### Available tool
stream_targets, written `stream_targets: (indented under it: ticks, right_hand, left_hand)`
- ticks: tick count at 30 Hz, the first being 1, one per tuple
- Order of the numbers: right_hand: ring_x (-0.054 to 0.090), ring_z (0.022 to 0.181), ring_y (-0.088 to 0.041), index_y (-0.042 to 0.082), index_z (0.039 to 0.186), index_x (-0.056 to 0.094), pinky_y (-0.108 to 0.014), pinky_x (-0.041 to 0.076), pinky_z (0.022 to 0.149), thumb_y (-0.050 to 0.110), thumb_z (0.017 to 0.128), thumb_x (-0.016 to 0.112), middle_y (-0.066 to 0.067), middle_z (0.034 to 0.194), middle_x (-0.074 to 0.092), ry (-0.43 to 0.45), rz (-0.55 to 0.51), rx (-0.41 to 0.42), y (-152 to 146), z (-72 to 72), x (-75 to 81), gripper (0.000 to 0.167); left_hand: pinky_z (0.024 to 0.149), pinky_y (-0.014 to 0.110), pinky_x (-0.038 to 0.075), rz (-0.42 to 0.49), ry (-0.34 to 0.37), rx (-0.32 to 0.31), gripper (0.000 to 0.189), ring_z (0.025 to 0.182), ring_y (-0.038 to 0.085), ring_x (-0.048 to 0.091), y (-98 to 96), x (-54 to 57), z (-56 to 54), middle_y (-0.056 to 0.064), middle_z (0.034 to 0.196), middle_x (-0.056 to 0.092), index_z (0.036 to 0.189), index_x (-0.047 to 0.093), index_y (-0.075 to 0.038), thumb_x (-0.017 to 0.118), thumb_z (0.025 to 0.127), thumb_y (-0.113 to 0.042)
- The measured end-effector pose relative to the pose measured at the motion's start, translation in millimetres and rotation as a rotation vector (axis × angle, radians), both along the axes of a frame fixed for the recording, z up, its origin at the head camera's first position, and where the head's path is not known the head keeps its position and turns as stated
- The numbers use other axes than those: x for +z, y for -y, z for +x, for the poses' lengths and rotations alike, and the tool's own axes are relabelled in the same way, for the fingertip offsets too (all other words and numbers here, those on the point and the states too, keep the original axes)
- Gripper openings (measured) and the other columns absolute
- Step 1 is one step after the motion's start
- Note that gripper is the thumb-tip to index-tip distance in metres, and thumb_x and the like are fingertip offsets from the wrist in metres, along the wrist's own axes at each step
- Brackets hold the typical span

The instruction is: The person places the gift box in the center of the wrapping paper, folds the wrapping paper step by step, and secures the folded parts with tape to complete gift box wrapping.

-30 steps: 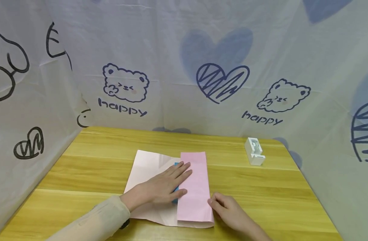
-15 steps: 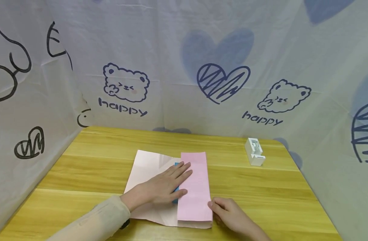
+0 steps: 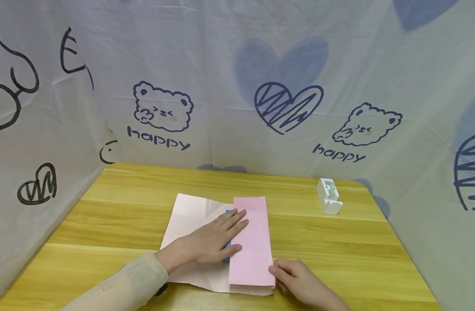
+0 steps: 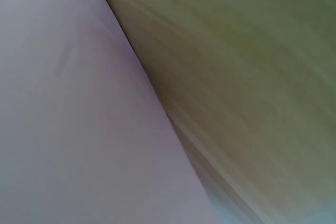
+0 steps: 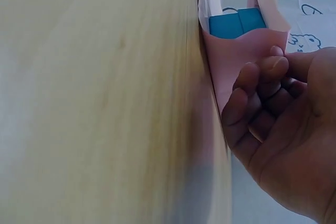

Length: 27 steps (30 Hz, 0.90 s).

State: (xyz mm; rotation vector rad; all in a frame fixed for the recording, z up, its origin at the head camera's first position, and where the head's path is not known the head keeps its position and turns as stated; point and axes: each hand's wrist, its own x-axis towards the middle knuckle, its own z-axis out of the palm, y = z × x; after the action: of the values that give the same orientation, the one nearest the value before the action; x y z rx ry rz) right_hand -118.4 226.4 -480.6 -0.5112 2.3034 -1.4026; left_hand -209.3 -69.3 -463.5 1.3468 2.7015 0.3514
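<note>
In the head view, a sheet of pink paper [image 3: 254,255] lies with its right side folded over and its pale inner face [image 3: 188,216] showing on the left. Part of a blue box-like object [image 5: 231,25] shows inside the paper in the right wrist view. Fingers spread and straight, my left hand [image 3: 208,239] presses down across the blue object and the folded flap. At the near right of the fold, my right hand [image 3: 299,280] pinches the paper's edge between thumb and curled fingers. The left wrist view holds only paper and wood, no fingers.
A white tape dispenser [image 3: 328,196] stands at the back right of the wooden table [image 3: 116,207]. Behind and at both sides hangs a pale cloth [image 3: 221,129] printed with bears and hearts.
My right hand has slid a little toward the near edge along the paper's right fold. The fold's near right corner has drawn slightly left. My left hand stays put.
</note>
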Motion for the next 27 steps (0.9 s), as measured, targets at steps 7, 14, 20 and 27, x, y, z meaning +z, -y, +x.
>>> stream_targets:
  ticks: [7,14,20,27]
  right_hand:
    - [0.049,0.059,-0.003,0.004,0.082,0.060,-0.021,0.045,0.060,0.030,0.111,0.049,0.006,0.065,0.053,0.021,0.005,0.035,-3.5,-0.3,-1.1,0.040]
    - [0.049,0.058,-0.001,0.008,0.085,0.063,-0.020,0.046,0.059,0.031,0.111,0.050,0.009,0.066,0.053,0.001,0.007,0.081,-4.9,0.1,-0.1,0.037]
    - [0.048,0.059,0.001,0.006,0.084,0.063,-0.018,0.047,0.061,0.034,0.111,0.049,0.011,0.065,0.053,0.005,0.013,0.123,-7.4,0.4,0.1,0.041]
    - [0.045,0.057,0.003,0.005,0.083,0.062,-0.015,0.043,0.057,0.032,0.111,0.050,0.013,0.063,0.050,-0.008,-0.002,0.165,-8.7,1.3,-1.6,0.041]
  left_hand:
    - [0.130,0.042,0.008,-0.014,0.002,0.005,0.071,0.161,0.027,-0.001,-0.8,-2.9,-1.1,0.007,0.176,0.002,0.168,0.014,-0.014,0.029,0.111,-0.054]
    - [0.130,0.041,0.007,-0.023,-0.003,0.011,0.072,0.161,0.025,-0.003,-0.8,-2.9,-1.9,0.005,0.176,-0.001,0.169,0.012,-0.016,0.027,0.111,-0.056]
    - [0.130,0.041,0.007,-0.022,0.001,0.011,0.072,0.161,0.026,-0.002,-0.3,-3.0,-1.6,0.005,0.176,-0.001,0.169,0.012,-0.016,0.027,0.111,-0.056]
    - [0.130,0.041,0.008,-0.028,-0.013,0.010,0.072,0.161,0.026,-0.001,-0.7,-2.4,-1.5,0.006,0.176,0.000,0.169,0.013,-0.015,0.028,0.111,-0.055]
